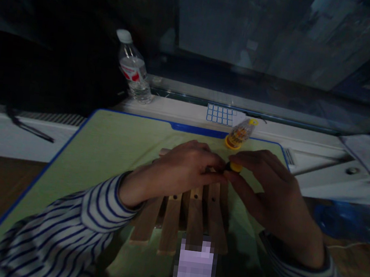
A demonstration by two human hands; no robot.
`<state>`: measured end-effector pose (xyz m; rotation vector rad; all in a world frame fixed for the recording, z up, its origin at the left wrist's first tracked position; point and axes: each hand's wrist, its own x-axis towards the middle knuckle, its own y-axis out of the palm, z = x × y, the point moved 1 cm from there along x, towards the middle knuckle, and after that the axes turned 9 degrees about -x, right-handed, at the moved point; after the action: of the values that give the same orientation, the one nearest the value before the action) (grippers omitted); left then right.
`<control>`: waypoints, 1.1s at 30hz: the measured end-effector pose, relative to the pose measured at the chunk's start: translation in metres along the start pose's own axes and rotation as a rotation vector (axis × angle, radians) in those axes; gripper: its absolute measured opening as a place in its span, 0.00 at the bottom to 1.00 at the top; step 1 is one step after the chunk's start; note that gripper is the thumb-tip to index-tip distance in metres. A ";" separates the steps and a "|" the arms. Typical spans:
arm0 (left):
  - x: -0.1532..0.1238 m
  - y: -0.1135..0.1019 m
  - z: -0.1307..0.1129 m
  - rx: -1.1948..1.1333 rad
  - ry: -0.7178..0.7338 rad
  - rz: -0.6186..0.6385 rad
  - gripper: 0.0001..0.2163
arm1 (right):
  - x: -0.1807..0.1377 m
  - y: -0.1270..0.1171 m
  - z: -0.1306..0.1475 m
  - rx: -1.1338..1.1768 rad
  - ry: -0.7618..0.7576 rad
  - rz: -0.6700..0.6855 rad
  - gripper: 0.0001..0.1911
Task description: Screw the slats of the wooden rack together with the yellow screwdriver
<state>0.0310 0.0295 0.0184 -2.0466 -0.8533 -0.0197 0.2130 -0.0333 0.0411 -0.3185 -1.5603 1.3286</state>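
Several wooden slats [192,216] with small holes lie side by side on a light green table [109,147] with a blue rim. My left hand [181,169] rests closed over the far ends of the slats, fingertips pinched toward the right. My right hand [266,189] meets it there, fingers pinched on a small tool with a yellow handle [235,166]. What the left fingertips pinch is hidden. Both sleeves are white with dark stripes.
A small clear bottle with a yellow base [240,134] stands at the table's far edge. A water bottle [134,68] and a blue-gridded sheet [220,114] sit on the white window ledge behind. Blue plastic [353,222] lies on the floor at right.
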 end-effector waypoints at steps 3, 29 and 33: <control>-0.001 0.001 0.001 -0.002 -0.025 0.014 0.08 | 0.000 -0.002 0.001 0.025 0.005 0.013 0.17; 0.000 -0.002 0.003 -0.060 0.048 0.109 0.08 | 0.000 -0.002 0.001 -0.038 -0.042 -0.010 0.08; 0.000 -0.002 0.004 -0.079 0.054 0.120 0.08 | 0.000 -0.001 0.001 -0.031 -0.039 -0.009 0.08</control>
<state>0.0287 0.0328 0.0173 -2.1584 -0.7056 -0.0429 0.2123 -0.0346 0.0418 -0.3062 -1.6141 1.3122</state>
